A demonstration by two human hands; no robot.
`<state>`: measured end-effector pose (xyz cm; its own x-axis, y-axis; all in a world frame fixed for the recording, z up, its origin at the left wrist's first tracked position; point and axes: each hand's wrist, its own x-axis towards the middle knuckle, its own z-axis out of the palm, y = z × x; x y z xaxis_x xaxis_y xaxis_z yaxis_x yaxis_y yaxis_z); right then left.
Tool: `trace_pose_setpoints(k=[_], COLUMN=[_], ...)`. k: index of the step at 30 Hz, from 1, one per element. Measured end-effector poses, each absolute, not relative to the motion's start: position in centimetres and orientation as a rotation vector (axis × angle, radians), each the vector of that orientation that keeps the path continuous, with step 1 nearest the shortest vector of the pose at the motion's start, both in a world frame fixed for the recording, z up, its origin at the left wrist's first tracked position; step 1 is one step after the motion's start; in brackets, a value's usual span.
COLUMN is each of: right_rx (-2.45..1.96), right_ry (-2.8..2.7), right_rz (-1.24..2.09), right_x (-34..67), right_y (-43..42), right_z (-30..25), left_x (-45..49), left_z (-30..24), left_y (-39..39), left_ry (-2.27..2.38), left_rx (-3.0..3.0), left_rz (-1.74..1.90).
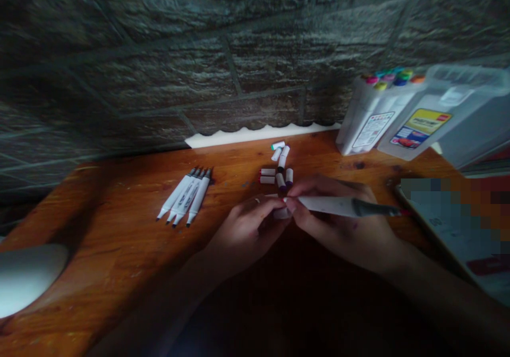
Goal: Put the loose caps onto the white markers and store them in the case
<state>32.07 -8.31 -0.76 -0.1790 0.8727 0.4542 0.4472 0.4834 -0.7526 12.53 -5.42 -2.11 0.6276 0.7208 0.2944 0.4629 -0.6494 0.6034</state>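
The right hand [350,235] grasps 1 marker [332,205], long axis crosswise; the left hand [245,224], at the marker's left end, is pinched, contents unclear.

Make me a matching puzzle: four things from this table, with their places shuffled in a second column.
1. Single white marker with grey end
2. Four white, dark-tipped markers
3. Translucent plastic box with yellow label
4. White scalloped strip

A. Along the dark brick wall
B. Right of the plastic case of colourful markers
C. In the right hand
D. Lying left of the left hand

Pairs: 1-C; 2-D; 3-B; 4-A
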Motion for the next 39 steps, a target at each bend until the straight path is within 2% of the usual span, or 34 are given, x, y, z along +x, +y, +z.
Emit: trace_pose_setpoints(k=[8, 15, 19, 23, 31, 39], right_rx=[-1.126, -1.222, -1.209, -1.102, -1.125, -1.249], right_ry=[-2.104, -2.398, -2.452, -2.33, -1.603, -1.427], right_rz=[0.735, 0.745, 0.785, 0.801, 0.792, 0.914], right_x=[31.8, 31.6, 31.9, 32.3, 32.3, 32.3], right_y=[-8.5, -9.5, -9.5, -8.4, -7.1, -7.4], right_z=[-0.6, -0.7, -0.9, -1.3, -1.0, -0.7], left_x=[12.2, 11.6, 11.3, 11.7, 12.3, 12.4], left_z=[-3.1, -2.5, -2.6, -2.7, -2.4, -2.5], left_y=[-5.0, -5.4, -5.1, -4.6, -5.0, -5.2], left_ry=[0.801, 0.902, 0.914, 0.913, 0.947, 0.9], left_rx=[2.561, 2.619, 2.625, 2.554, 2.292, 2.031], left_rz=[0.666, 0.331, 0.276, 0.391, 0.539, 0.645])
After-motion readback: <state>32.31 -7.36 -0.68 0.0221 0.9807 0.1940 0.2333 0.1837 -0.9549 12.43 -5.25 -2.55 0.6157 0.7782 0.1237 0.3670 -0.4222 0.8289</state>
